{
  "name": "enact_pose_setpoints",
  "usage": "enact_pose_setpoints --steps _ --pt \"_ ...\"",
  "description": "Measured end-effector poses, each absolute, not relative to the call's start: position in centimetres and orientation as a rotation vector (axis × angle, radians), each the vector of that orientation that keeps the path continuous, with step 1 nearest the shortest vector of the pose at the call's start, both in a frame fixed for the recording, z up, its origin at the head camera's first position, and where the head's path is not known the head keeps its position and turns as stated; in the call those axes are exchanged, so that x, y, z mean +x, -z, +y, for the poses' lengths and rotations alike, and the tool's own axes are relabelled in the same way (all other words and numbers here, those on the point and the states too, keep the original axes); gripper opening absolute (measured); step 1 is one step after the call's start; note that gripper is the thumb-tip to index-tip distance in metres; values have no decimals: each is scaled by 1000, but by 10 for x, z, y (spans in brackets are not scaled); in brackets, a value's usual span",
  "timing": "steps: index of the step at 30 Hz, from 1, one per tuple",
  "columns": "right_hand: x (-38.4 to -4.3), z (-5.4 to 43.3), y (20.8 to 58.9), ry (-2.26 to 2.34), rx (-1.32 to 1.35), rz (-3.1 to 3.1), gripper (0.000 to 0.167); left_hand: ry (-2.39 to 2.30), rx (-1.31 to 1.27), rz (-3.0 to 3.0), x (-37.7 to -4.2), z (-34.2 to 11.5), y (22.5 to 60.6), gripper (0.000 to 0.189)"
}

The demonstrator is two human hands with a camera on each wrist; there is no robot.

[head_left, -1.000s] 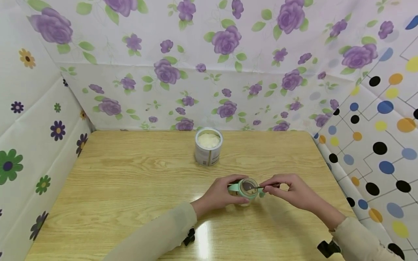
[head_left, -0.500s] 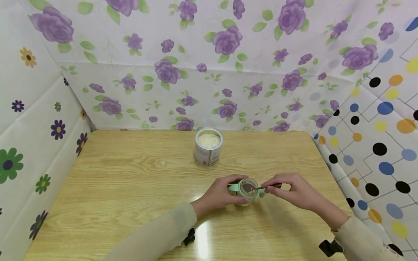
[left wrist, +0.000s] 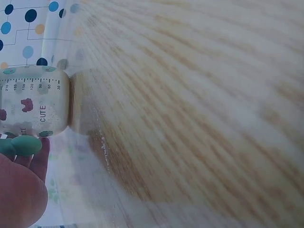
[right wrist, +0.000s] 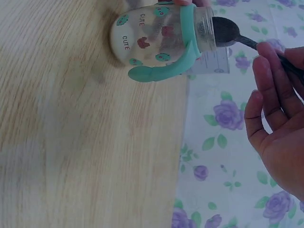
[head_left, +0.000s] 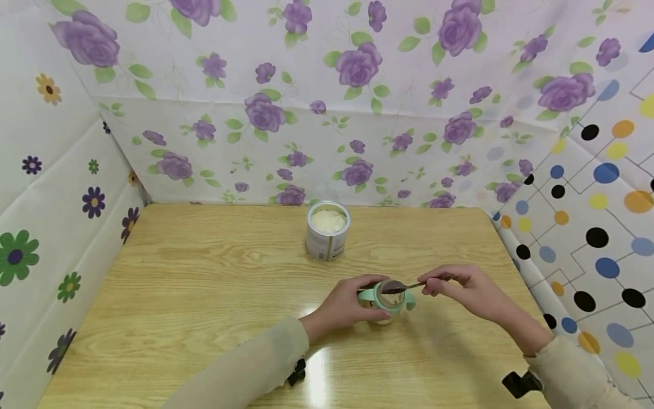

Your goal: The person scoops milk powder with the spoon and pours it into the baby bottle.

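Note:
A clear baby bottle [head_left: 384, 316] with a mint-green collar and two handles stands upright on the table, its mouth uncapped. My left hand [head_left: 343, 304] grips it from the left around the collar and one handle. Printed "CUTE" lettering and a measuring scale show on the bottle [left wrist: 42, 102] in the left wrist view. My right hand [head_left: 472, 291] pinches the handle of a dark metal spoon [head_left: 395, 288]. The bowl of the spoon [right wrist: 225, 32] is just beyond the bottle's rim in the right wrist view. Pale contents show low in the bottle [right wrist: 123, 40].
An open tin [head_left: 326, 243] of pale powder stands at the back middle of the wooden table [head_left: 214, 284]. Patterned cloth [head_left: 306, 142] hangs behind the table and along both sides. A dark wrist device [head_left: 521, 385] sits at the right sleeve.
My right hand has moved slightly right and up, lifting the spoon's bowl from inside the bottle's mouth to above the rim. My left hand and the bottle stay in place.

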State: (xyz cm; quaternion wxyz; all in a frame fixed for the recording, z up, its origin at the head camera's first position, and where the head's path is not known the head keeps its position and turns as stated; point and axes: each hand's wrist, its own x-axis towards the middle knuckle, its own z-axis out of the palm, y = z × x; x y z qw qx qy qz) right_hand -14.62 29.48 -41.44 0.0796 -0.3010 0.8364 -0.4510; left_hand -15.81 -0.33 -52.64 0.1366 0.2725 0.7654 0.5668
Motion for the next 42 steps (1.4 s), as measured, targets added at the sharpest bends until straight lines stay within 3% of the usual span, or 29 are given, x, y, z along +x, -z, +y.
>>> enact_pose_setpoints --steps 26,42 --pt "-173 306 432 2026 -335 1881 33 -1629 739 2242 -159 -6 522 81" --pt "-227 269 412 2126 -310 1732 32 -1600 762 2328 -173 -56 485 84"
